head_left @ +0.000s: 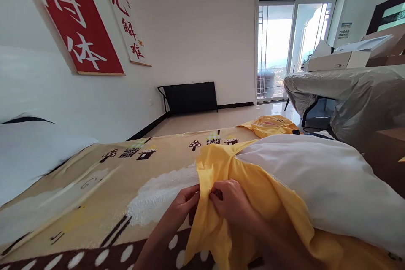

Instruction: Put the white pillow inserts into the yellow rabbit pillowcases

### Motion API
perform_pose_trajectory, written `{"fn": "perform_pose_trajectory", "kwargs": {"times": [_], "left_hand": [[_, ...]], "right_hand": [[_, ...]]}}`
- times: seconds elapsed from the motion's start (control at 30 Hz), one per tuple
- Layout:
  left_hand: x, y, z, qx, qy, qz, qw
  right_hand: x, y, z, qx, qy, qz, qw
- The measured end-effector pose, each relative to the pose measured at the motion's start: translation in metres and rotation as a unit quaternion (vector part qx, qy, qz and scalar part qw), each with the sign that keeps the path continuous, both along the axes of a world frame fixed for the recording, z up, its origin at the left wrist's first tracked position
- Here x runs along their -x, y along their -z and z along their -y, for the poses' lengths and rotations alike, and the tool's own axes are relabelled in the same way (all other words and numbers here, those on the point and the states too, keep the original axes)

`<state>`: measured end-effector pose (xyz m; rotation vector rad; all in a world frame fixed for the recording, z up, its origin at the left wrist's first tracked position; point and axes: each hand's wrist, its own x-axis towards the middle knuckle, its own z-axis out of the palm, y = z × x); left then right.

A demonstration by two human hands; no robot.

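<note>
A yellow pillowcase [262, 181] lies partly around a plump white pillow [332, 177] on the bed, much of the pillow showing through its opening. My left hand [186, 202] holds the case's loose edge from the left, thumb and fingers closed on the cloth. From the right, my right hand [230, 202] pinches the same strip of fabric, its fingertips curled close to the left hand's. Whether a small fastener sits between the fingers cannot be seen. Beyond the pillow, another yellow cloth [272, 126] with a printed pattern lies crumpled at the bed's far edge.
A tan patterned blanket [171, 152] covers the bed. At the left, a white pillow [38, 152] rests by the wall. A black folded table or panel [190, 98] leans against the far wall. Cardboard boxes [338, 60] stand on a plastic-covered table [354, 86] at right.
</note>
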<state>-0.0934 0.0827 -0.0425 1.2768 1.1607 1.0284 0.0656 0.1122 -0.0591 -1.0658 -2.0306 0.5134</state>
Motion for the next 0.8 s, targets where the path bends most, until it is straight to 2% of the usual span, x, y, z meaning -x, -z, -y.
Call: {"fn": "perform_pose_trajectory", "kwargs": {"times": [0.2,0.4,0.53,0.67,0.8], "left_hand": [[0.011,-0.006,-0.004,-0.008,0.044,-0.084,0.995],[0.017,-0.004,-0.005,-0.030,0.071,-0.116,0.990],[0.017,-0.003,-0.005,-0.047,0.085,-0.113,0.989],[0.015,0.004,-0.008,-0.040,0.096,-0.105,0.989],[0.012,0.018,-0.014,-0.018,0.055,-0.039,0.998]], "right_hand": [[-0.005,-0.005,0.001,-0.001,0.014,0.038,0.999],[-0.017,-0.014,0.003,-0.009,-0.053,0.129,0.990],[-0.023,-0.021,0.006,-0.016,-0.065,0.149,0.987],[-0.012,-0.015,0.008,-0.023,-0.033,0.083,0.996],[0.006,0.001,0.004,-0.035,0.013,-0.021,0.999]]}}
